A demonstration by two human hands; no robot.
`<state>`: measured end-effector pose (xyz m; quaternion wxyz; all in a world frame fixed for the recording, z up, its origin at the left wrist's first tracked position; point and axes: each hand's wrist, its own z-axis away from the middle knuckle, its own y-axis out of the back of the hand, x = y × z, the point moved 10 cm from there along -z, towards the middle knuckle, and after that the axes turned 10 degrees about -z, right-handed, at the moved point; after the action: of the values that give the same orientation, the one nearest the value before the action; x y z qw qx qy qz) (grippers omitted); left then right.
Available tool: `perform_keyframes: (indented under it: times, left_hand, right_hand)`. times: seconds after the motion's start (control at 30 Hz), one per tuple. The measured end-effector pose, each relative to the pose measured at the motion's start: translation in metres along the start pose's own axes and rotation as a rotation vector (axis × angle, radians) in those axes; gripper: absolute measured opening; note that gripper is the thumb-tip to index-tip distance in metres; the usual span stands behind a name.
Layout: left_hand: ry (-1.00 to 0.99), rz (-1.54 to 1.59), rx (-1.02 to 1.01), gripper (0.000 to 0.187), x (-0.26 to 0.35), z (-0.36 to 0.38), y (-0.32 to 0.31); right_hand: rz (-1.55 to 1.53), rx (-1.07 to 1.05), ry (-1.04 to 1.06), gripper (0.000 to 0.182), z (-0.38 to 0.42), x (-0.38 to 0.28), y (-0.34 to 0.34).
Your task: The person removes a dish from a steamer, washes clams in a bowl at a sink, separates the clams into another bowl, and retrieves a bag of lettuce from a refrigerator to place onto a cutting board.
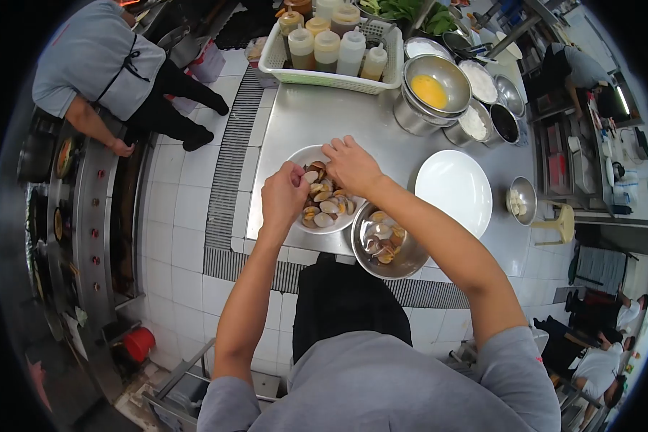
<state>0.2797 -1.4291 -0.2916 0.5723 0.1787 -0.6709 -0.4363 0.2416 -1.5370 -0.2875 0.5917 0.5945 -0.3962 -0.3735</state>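
Observation:
A white plate (292, 156) heaped with brown and pale clams (328, 207) rests on the steel table. My left hand (285, 193) is over its left side, thumb and fingers pinched on a clam (310, 176). Across the far right rim bends my right hand (351, 165), its fingers curled down toward the clams; whatever its fingertips hold is hidden. Close to the plate on its right, a steel bowl (399, 268) holds more clams or shells in some liquid. My right forearm passes above part of this bowl.
A large white plate (453, 191) lies to the right. Behind are a white basket (331, 81) of squeeze bottles, a bowl of beaten egg (430, 91) and bowls of white powder. A person (115, 68) stands at the stoves on the left. A small bowl (522, 200) is farther right.

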Motion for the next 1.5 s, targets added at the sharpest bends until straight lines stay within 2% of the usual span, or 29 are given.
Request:
perform_keyframes:
  times: [0.13,0.23,0.27,0.33,0.37,0.43,0.5,0.57,0.63,0.67,0.7,0.73,0.77,0.9,1.0,1.1,1.17,1.2,1.27,1.3,1.37,1.43,1.5]
  left_hand:
    - [0.012,-0.012,-0.044,0.019,-0.003,-0.002,-0.005]
    - [0.005,-0.017,-0.058,0.019,-0.002,-0.003,-0.004]
    - [-0.006,-0.020,-0.069,0.019,0.000,-0.003,-0.005]
    - [-0.061,-0.020,-0.027,0.020,0.005,-0.003,-0.002]
    - [-0.112,-0.022,0.015,0.020,0.011,-0.002,0.000]
    - [-0.145,0.033,0.032,0.019,0.015,-0.001,-0.003]
    - [-0.175,0.086,0.044,0.018,0.020,0.000,-0.007]
    - [-0.371,-0.159,0.120,0.015,0.047,0.004,-0.011]
    - [-0.410,-0.254,0.082,0.016,0.059,0.000,-0.032]
    - [-0.441,-0.349,0.049,0.017,0.065,-0.003,-0.045]
    - [-0.444,-0.349,0.047,0.017,0.065,-0.006,-0.055]
    - [-0.493,-0.491,0.040,0.019,0.068,-0.008,-0.070]
    - [-0.543,-0.632,0.032,0.021,0.070,-0.009,-0.085]
    - [-0.572,-0.681,0.047,0.021,0.071,-0.016,-0.098]
    - [-0.502,-0.615,-0.012,0.017,0.064,-0.018,-0.083]
    - [-0.496,-0.512,0.058,0.014,0.065,-0.014,-0.057]
    - [-0.305,-0.357,0.174,0.013,0.057,-0.018,-0.015]
    - [-0.302,-0.317,0.282,0.012,0.059,-0.013,0.009]
    - [-0.247,-0.093,0.308,0.012,0.054,-0.010,0.036]
    - [-0.248,-0.093,0.307,0.012,0.063,-0.003,0.044]
    - [-0.219,0.174,0.138,0.009,0.082,0.016,0.036]
    - [-0.578,0.097,0.107,0.006,0.119,0.048,0.007]
    - [-0.807,-0.157,-0.043,0.011,0.144,0.076,-0.041]
  right_hand:
    - [-0.136,0.074,-0.020,0.010,0.006,0.017,0.015]
    - [-0.799,0.006,-0.336,0.015,0.020,0.061,0.018]
    - [-0.798,0.006,-0.337,0.015,0.024,0.063,0.019]
    - [-1.149,0.117,-0.521,0.014,0.039,0.081,0.016]
    - [-1.145,0.121,-0.525,0.014,0.043,0.081,0.016]
    - [-1.652,0.168,-0.780,0.019,0.060,0.081,-0.005]
    - [-1.589,0.257,-0.796,0.020,0.066,0.081,-0.006]
    - [-1.524,0.344,-0.811,0.021,0.073,0.085,-0.006]
    - [-1.088,0.397,-0.898,0.022,0.087,0.093,0.017]
    - [-1.088,0.399,-0.901,0.022,0.090,0.090,0.022]
    - [-0.991,0.410,-0.919,0.022,0.095,0.088,0.033]
    - [-0.894,0.419,-0.937,0.022,0.101,0.088,0.039]
    - [-0.893,0.419,-0.943,0.022,0.104,0.087,0.039]
    - [-0.866,0.425,-0.971,0.024,0.123,0.088,0.035]
    - [-0.881,0.422,-0.957,0.024,0.124,0.085,0.032]
    - [-0.856,0.312,-0.897,0.025,0.110,0.076,0.026]
    - [-0.865,0.297,-0.880,0.025,0.101,0.072,0.027]
    - [-0.875,0.286,-0.862,0.025,0.096,0.069,0.025]
    - [-0.886,0.287,-0.821,0.022,0.091,0.070,0.023]
    - [-0.891,0.283,-0.797,0.020,0.091,0.070,0.031]
    - [-0.896,0.276,-0.777,0.018,0.102,0.075,0.043]
    - [-0.794,0.045,-0.614,0.014,0.119,0.066,0.043]
    - [-0.815,-0.214,-0.552,0.014,0.150,0.048,0.015]
